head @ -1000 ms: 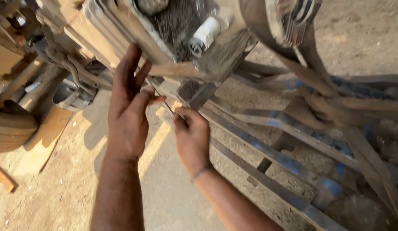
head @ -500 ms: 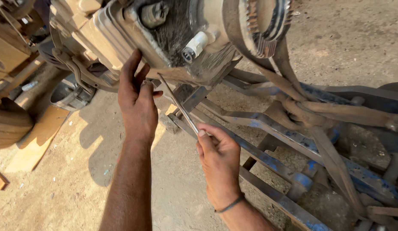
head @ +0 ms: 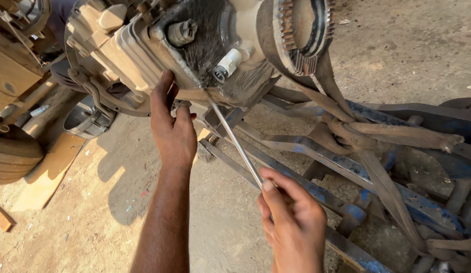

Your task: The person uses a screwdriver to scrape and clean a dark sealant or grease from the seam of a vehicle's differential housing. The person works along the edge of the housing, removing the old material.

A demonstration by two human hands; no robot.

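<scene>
From the head view we see the right hand [head: 293,222] closed around the lower end of a thin metal rod [head: 235,141], which slants up-left with its tip under the grimy engine casing [head: 195,50]. The left hand [head: 172,129] cups the casing's underside, fingers curled. Blue frame bars [head: 316,151] and worn straps [head: 392,134] crowd the right side.
</scene>
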